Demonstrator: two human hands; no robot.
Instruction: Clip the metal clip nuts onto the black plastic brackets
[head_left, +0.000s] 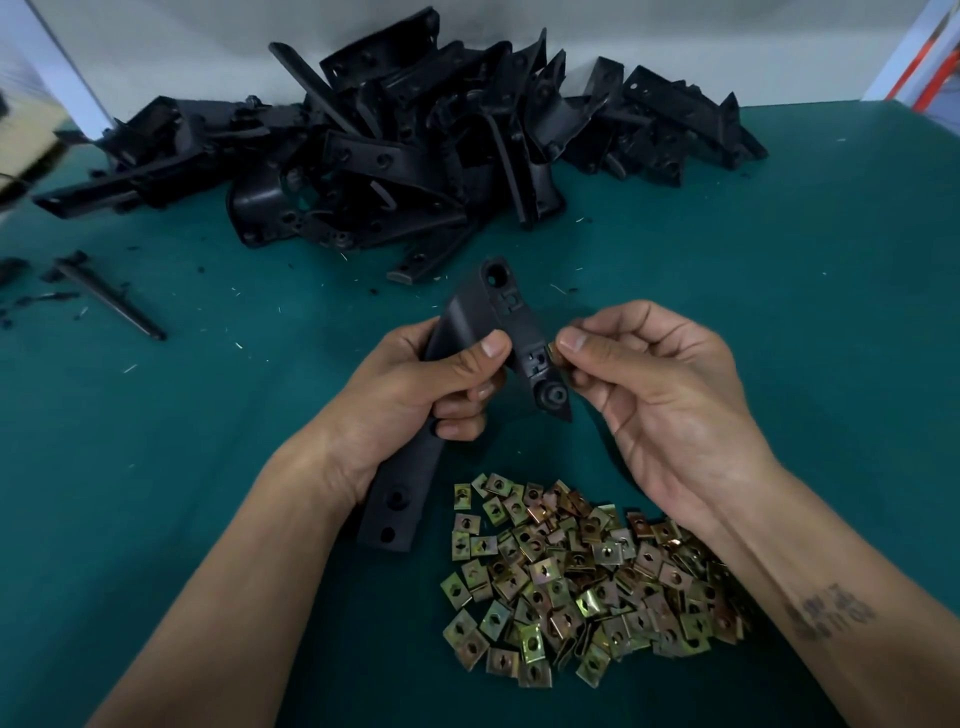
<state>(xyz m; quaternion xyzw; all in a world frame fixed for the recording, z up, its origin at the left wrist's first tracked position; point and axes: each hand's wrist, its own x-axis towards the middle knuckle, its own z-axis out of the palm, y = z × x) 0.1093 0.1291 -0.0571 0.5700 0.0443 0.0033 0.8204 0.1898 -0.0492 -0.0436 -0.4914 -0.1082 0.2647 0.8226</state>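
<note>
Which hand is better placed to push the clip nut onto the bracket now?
The right hand: it already pinches a clip nut beside the bracket's slot, while the left hand grips the bracket.

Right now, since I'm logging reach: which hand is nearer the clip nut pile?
Right. The right hand hovers just above the clip nut pile; the left hand sits up and leftward, gripping the bracket.

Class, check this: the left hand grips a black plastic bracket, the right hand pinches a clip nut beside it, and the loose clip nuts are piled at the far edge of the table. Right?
Not quite. The head view shows the pile of loose clip nuts near the person, below the hands; the far edge holds the bracket heap. The left hand grips the bracket; the right hand pinches a clip nut.
</note>
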